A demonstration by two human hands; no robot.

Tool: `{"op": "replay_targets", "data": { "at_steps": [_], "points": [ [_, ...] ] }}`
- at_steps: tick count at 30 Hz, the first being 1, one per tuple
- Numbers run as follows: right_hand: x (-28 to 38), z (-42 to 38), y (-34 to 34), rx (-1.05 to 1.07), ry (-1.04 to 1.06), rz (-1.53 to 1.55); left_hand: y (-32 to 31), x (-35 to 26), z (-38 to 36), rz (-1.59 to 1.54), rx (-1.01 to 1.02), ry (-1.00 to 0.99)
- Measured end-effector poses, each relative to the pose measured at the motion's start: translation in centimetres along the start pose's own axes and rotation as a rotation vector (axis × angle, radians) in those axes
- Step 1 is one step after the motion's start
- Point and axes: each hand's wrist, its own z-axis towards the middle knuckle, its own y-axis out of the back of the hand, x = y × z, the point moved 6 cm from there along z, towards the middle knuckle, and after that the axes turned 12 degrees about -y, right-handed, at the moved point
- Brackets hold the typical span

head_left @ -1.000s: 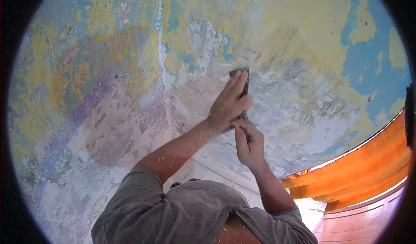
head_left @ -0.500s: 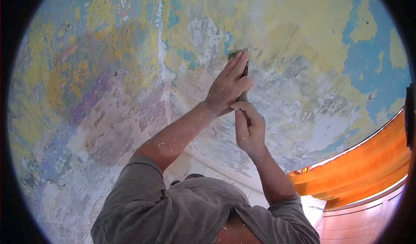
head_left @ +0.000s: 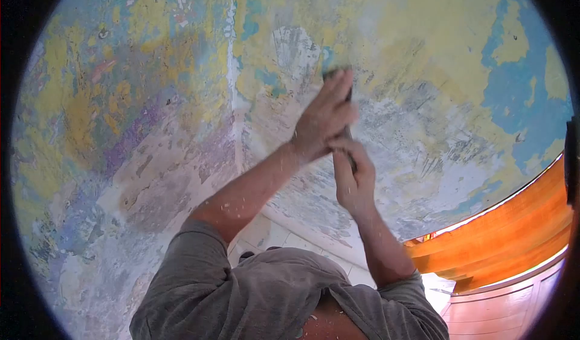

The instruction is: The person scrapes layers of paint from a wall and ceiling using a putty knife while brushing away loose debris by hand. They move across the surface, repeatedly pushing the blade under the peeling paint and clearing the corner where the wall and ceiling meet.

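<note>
A metal scraper (head_left: 338, 76) is pressed flat against a wall (head_left: 423, 56) covered in peeling yellow, blue and purple paint. My left hand (head_left: 320, 119) lies over the blade with its fingers stretched up along it. Just below, my right hand (head_left: 353, 180) is wrapped around the scraper's handle, which is mostly hidden in the fist. Both hands are blurred. The blade's tip sits at the edge of a bare whitish patch (head_left: 293, 50), right of the inside corner (head_left: 232, 68) of the walls.
An orange wooden door frame (head_left: 507, 231) runs along the lower right. Pale floor tiles (head_left: 272, 237) show below my arms. My grey shirt (head_left: 266, 298) fills the bottom of the view, flecked with paint chips.
Both hands have pushed the scraper upward along the wall from one second ago; the blade tip now sits higher, near the bare whitish patch.
</note>
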Motion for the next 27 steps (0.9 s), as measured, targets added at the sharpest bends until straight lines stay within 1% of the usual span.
{"op": "replay_targets", "data": {
  "at_steps": [1, 2, 3, 4, 5, 6, 7, 9, 10, 11, 12, 14, 15, 17, 19, 21, 23, 24, 25, 27],
  "points": [
    [-1.7, -1.8, 0.1, 0.006, -0.148, 0.068, -0.3, -0.3, -0.5, 0.007, -0.006, -0.002],
    [-3.0, -2.4, 0.1, 0.015, -0.294, 0.135, -0.9, -0.5, -0.9, -0.014, 0.043, -0.012],
    [-2.9, -1.4, -0.3, 0.022, -0.288, 0.131, -1.4, -0.5, -1.0, -0.038, 0.093, -0.019],
    [-1.8, 0.0, -0.4, -0.027, -0.104, 0.052, -0.7, 0.4, -0.1, 0.007, 0.057, -0.066],
    [-0.6, 1.1, -0.5, -0.078, 0.076, -0.028, -0.3, 1.6, 0.7, -0.002, 0.061, -0.062],
    [0.0, 2.7, -0.5, -0.024, -0.026, -0.002, 1.3, 2.2, 2.3, 0.056, 0.015, -0.084],
    [0.7, 3.5, -0.5, -0.023, -0.031, 0.001, 2.6, 2.6, 3.5, 0.118, -0.031, -0.106],
    [1.1, 4.8, -1.0, 0.023, -0.141, 0.063, 3.0, 2.8, 4.0, 0.139, -0.022, -0.091],
    [1.4, 4.0, -1.1, -0.001, -0.075, 0.050, 2.7, 2.5, 3.2, 0.068, -0.018, -0.072],
    [0.2, 2.1, -1.2, 0.001, -0.070, 0.049, 2.2, 2.1, 2.3, -0.003, -0.015, -0.053],
    [-2.0, -0.2, -1.0, -0.019, -0.099, 0.066, 1.5, 1.2, 1.0, 0.004, -0.019, -0.055],
    [-3.5, -0.2, -0.9, -0.026, -0.111, 0.081, -0.9, 0.3, -0.9, -0.025, 0.133, -0.051],
    [-3.6, 0.2, -0.9, -0.031, -0.097, 0.079, -0.6, 1.1, -0.3, -0.019, 0.129, -0.052],
    [-2.7, 1.1, -0.6, -0.052, -0.109, 0.071, 1.0, 2.1, 2.2, -0.012, 0.017, -0.125],
    [0.2, 4.4, -0.7, -0.031, -0.150, 0.165, 2.3, 2.9, 4.4, 0.029, 0.012, -0.114],
    [-0.1, 3.9, -0.9, -0.038, -0.185, 0.156, 3.2, 3.0, 5.2, 0.077, 0.002, -0.114],
    [-1.6, 1.8, -0.9, -0.049, -0.214, 0.140, 1.4, 2.2, 2.2, 0.001, 0.014, -0.108],
    [-3.9, -0.9, -0.9, -0.056, -0.221, 0.112, 0.5, 1.6, 0.6, -0.062, 0.026, -0.101],
    [-5.2, -2.0, -0.9, -0.059, -0.223, 0.086, 0.2, 1.0, -0.3, -0.056, 0.018, -0.104],
    [-5.2, -1.0, -0.8, -0.054, -0.196, 0.061, -0.9, 0.5, -1.3, -0.049, 0.117, -0.056]
  ]
}}
